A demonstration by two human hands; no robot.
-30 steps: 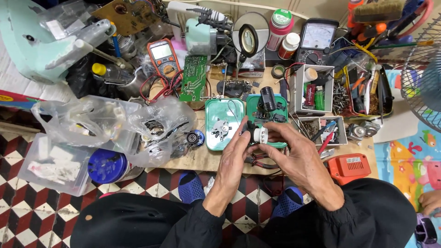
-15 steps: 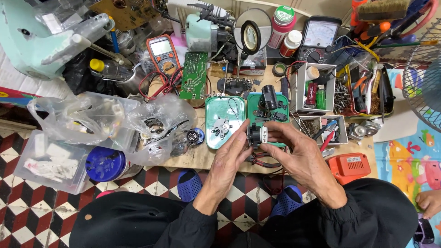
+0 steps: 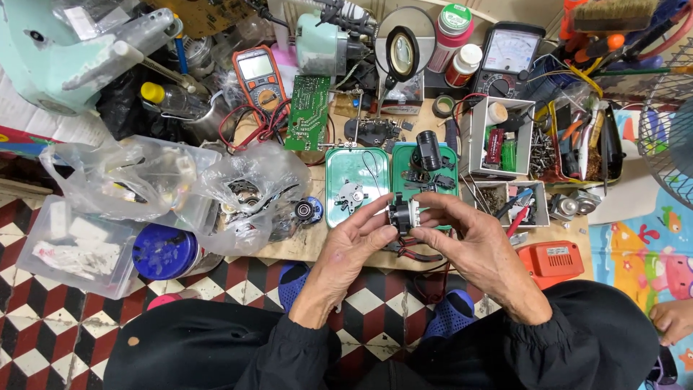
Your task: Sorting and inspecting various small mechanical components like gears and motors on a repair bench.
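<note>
Pinching a small black-and-white motor part (image 3: 401, 214) between both hands | left hand (image 3: 349, 245) fingertips press its left side | right hand (image 3: 471, 242) fingers curl over its right | held above green tin tray (image 3: 350, 165), pliers (image 3: 415, 253) below

The fingers of the left hand (image 3: 351, 245) and right hand (image 3: 473, 242) cover most of the small black-and-white part (image 3: 401, 214), so its shape is unclear. Right of it, a fan grille (image 3: 668, 137) is cut by the edge.
</note>
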